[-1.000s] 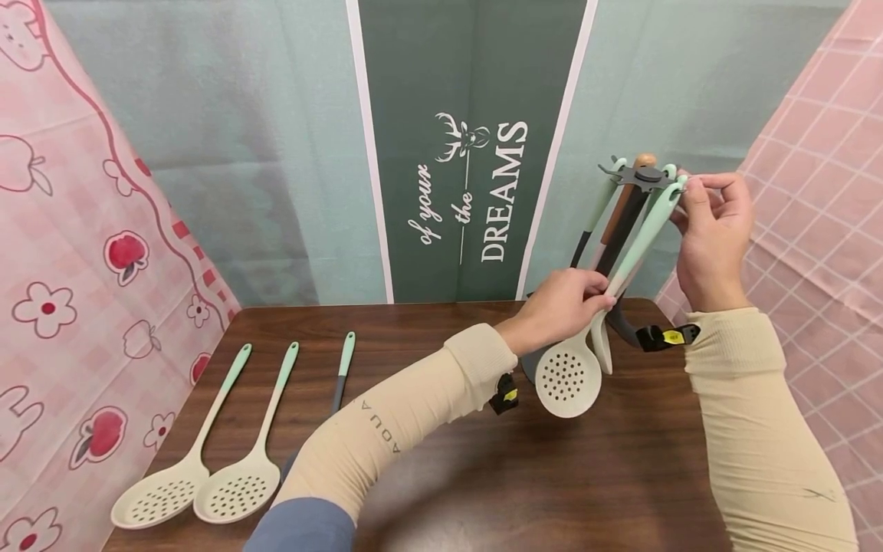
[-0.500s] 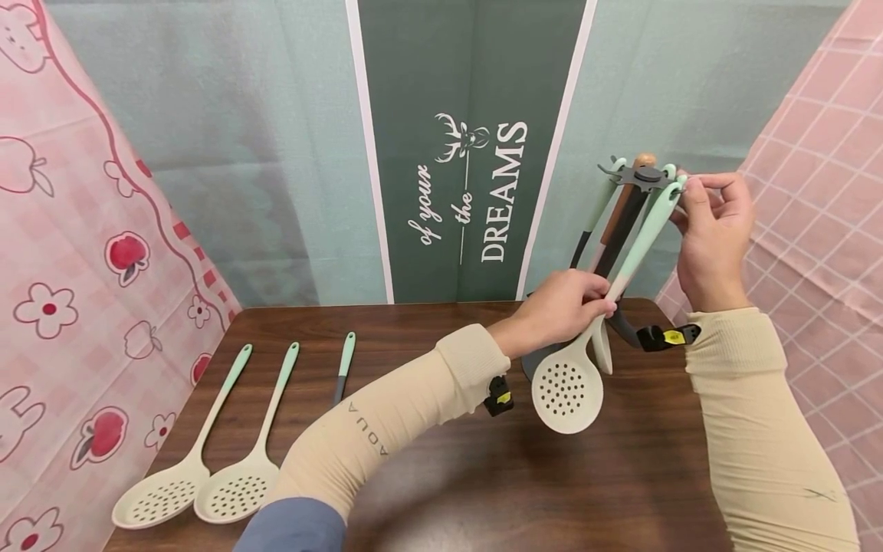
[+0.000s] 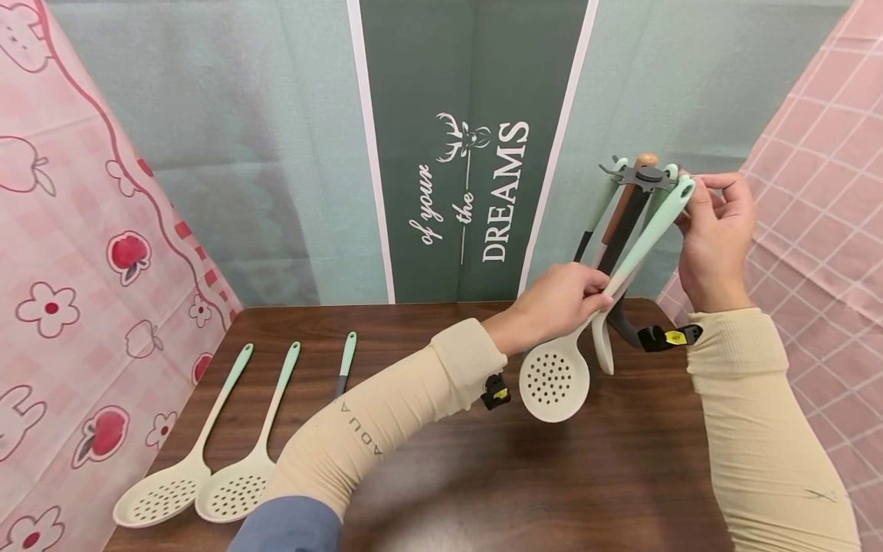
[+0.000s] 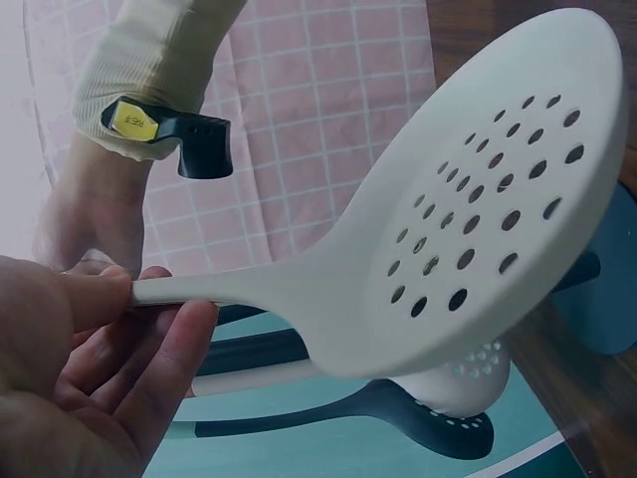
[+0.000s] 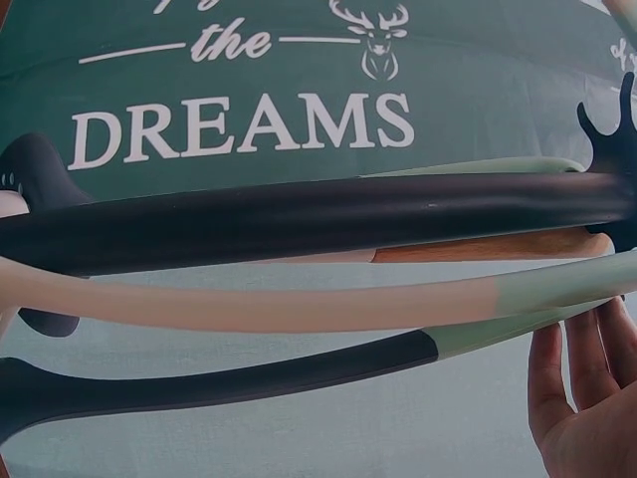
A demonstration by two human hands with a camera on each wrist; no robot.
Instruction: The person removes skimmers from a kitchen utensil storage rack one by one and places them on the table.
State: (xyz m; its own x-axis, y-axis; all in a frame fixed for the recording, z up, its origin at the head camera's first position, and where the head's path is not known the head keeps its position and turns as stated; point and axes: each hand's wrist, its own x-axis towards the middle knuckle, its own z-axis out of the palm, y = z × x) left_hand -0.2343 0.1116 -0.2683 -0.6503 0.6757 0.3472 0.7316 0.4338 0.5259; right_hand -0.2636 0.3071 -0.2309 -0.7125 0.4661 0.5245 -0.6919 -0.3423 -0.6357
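A cream skimmer [image 3: 645, 247] with a mint handle tilts in front of the dark utensil rack [image 3: 648, 176]. My left hand [image 3: 560, 300] pinches its neck between thumb and fingers; its perforated bowl [image 4: 478, 214] fills much of the left wrist view. The handle's hanging hole shows in front of the rack's hooks, off the hook. At the rack's top right, my right hand [image 3: 717, 234] grips the hook edge with bent fingers. In the right wrist view, those fingers [image 5: 589, 358] lie against a mint handle end [image 5: 508, 332] hanging there; the thumb is hidden.
Other utensils hang on the rack, including one with a wooden handle [image 3: 618, 207]. Two cream skimmers [image 3: 165, 494] lie at the table's left, beside a dark utensil with a mint handle [image 3: 349, 353], partly behind the left sleeve. Patterned cloths surround the wooden table [image 3: 552, 483].
The skimmer's handle end has come off the rack's hook toward the camera, and its bowl has swung left with my left hand. My right hand has stayed at the rack.
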